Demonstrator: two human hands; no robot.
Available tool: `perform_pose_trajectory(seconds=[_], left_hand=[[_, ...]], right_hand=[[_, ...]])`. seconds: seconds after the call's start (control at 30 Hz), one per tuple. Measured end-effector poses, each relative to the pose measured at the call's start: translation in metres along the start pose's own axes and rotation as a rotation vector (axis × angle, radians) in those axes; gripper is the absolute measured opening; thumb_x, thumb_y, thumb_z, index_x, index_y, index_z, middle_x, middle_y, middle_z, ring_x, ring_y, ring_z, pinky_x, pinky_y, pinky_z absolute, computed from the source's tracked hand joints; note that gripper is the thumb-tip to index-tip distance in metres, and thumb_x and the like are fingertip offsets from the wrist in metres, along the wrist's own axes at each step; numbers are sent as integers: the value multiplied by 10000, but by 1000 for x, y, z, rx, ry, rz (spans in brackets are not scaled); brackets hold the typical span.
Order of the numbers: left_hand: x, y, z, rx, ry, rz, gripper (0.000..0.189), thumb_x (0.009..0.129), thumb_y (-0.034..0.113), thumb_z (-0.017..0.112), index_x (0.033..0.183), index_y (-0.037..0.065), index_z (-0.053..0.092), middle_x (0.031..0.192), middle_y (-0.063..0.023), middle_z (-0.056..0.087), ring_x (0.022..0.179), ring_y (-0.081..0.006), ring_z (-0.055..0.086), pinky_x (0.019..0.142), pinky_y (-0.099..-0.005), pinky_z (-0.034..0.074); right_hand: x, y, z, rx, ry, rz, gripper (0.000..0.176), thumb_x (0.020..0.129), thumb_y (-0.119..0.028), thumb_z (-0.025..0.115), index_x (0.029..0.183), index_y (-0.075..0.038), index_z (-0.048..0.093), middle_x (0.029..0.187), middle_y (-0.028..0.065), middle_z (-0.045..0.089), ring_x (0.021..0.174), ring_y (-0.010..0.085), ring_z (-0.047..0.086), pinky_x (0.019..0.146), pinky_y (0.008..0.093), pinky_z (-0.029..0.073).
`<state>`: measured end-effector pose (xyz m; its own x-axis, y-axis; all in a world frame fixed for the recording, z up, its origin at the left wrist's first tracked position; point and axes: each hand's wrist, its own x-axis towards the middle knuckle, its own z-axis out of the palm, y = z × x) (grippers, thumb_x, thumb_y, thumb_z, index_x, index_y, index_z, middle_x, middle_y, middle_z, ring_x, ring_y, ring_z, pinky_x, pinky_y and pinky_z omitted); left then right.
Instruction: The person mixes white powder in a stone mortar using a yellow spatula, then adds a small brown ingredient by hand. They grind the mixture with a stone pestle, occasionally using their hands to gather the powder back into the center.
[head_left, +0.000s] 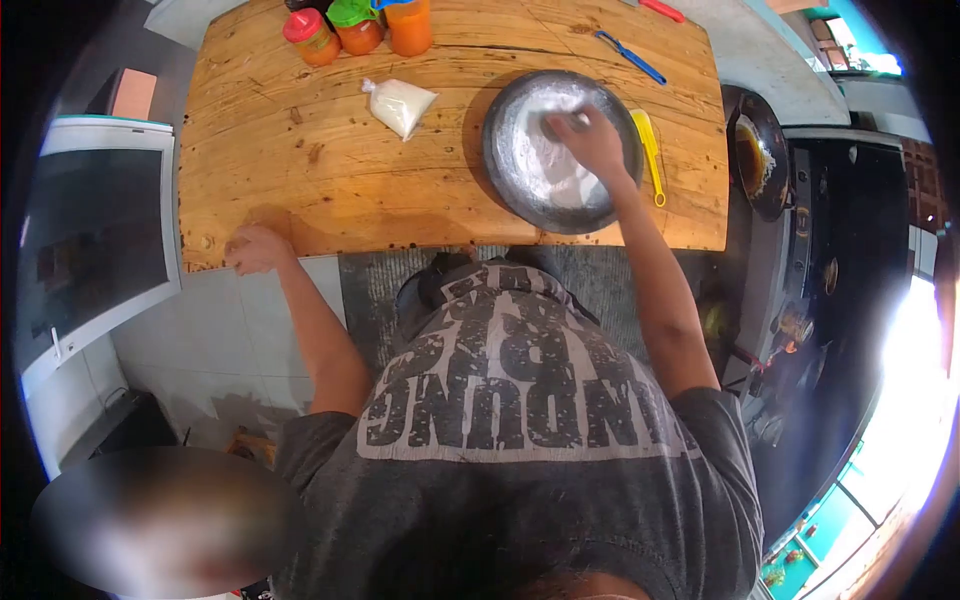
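We are holding our left hand [257, 248], fingers bent, at the near edge of the brown wooden tabletop [330, 190]; its grip we cannot tell. The clear plastic bag with white contents [400, 106] is lying left of the round grey metal pan [545, 205]. Inside this, our right hand [580, 130] is blurring; its grip we cannot tell.

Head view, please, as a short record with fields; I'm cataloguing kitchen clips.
surface: wooden table
right hand: in the round metal pan, blurred; grip unclear
left hand: at the table's near left edge
pan contents: whitish, exact kind unclear
right of pan: yellow utensil
beyond utensil: blue-handled tool
left of pan: knotted plastic bag, pale contents
far left: red-lidded container, green-lidded container
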<state>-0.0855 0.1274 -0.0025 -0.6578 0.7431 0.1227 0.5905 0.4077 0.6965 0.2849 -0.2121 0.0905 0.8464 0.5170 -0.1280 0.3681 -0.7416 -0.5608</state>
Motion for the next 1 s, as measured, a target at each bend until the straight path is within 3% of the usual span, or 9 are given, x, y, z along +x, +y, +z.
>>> perform_pose_trajectory(seconds=[0.03, 0.07, 0.13, 0.27, 0.43, 0.53, 0.63, 0.83, 1.0], left_hand=[[0, 5, -3, 10, -23, -2, 513, 876, 404, 523, 1229, 56, 391, 1130, -276, 401, 1010, -406, 482, 765, -514, 456], [-6, 10, -9, 22, -46, -11, 518, 880, 405, 519, 1237, 55, 381, 1134, -276, 397, 1010, -409, 484, 766, -515, 457], [-10, 15, -13, 44, -69, -25, 528, 886, 405, 515, 1251, 55, 364, 1142, -276, 391, 1012, -413, 486, 769, -516, 457], [-4, 7, -8, 47, -48, -27, 546, 891, 407, 517, 1269, 56, 337, 1149, -276, 387, 1017, -424, 487, 775, -521, 456], [2, 1, 3, 33, -7, 15, 555, 892, 412, 522, 1255, 35, 336, 1126, -290, 410, 1011, -430, 491, 779, -528, 458], [-9, 14, -14, 71, -40, 29, 546, 892, 401, 519, 1249, 28, 343, 1124, -288, 415, 1018, -422, 487, 775, -525, 457], [-7, 11, -11, 79, -43, 11, 536, 885, 381, 524, 1252, 30, 350, 1128, -281, 410, 1017, -417, 483, 770, -520, 453], [-7, 12, -9, 29, -9, 15, 532, 868, 369, 537, 1243, 36, 361, 1121, -285, 417, 1024, -418, 473, 771, -519, 451], [-10, 20, -14, 77, -47, -41, 528, 869, 380, 535, 1248, 53, 366, 1149, -291, 404, 1039, -416, 466, 781, -520, 453]], right_hand=[[-1, 26, 7, -22, -28, -46, 693, 702, -572, 701, 1067, 7, 592, 817, 215, 675, 832, 372, 664, 735, 425, 519], [-22, 36, 14, 62, -21, -4, 498, 778, -521, 665, 994, -77, 604, 751, 184, 681, 730, 353, 676, 675, 428, 525], [-66, -6, 16, -246, 32, -52, 457, 798, -523, 643, 1000, -119, 574, 669, 176, 659, 663, 364, 662, 599, 431, 520], [-22, -5, 27, -282, 171, -114, 486, 784, -521, 648, 1035, -116, 554, 606, 168, 627, 591, 368, 649, 512, 449, 504], [-9, 25, -6, 49, -56, 108, 552, 747, -541, 672, 1064, -96, 592, 770, 200, 667, 819, 343, 670, 724, 424, 521], [-65, 3, 12, -213, 31, -62, 486, 766, -515, 659, 1037, -121, 573, 695, 182, 660, 680, 376, 665, 619, 453, 529], [-38, -4, 23, -327, 142, -41, 460, 773, -504, 654, 1024, -129, 564, 655, 169, 652, 607, 388, 649, 549, 460, 517], [6, 35, -11, -42, -40, 4, 567, 750, -517, 662, 1106, -87, 564, 865, 229, 665, 880, 374, 651, 766, 478, 501], [-53, 8, 12, -317, 72, -119, 436, 796, -467, 633, 1059, -128, 550, 654, 184, 643, 624, 378, 653, 539, 480, 515]])
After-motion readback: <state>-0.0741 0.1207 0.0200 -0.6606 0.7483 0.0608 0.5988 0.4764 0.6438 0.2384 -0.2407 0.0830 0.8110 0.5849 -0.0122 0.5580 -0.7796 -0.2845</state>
